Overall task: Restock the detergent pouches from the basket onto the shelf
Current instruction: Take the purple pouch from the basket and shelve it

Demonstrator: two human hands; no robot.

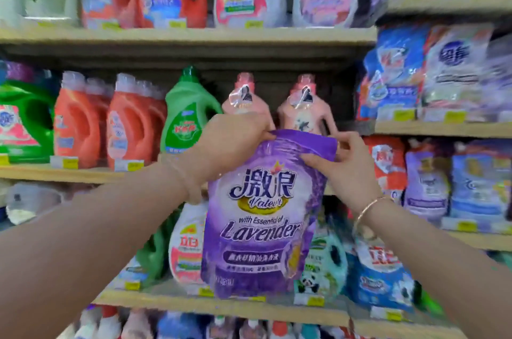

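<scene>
With both hands, left hand (235, 142) and right hand (343, 169), pinching the lavender detergent pouch (260, 216) top, steer toward 2 o'clock's pouch shelf (432, 128), base first.

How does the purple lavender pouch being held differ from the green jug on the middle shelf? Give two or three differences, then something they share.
The purple lavender pouch is a soft, flat bag; the green jug is a rigid bottle with a cap and handle. The pouch hangs in the air, pinched at its top by the left hand and right hand; the jug stands on the shelf. Both carry printed front labels.
</scene>
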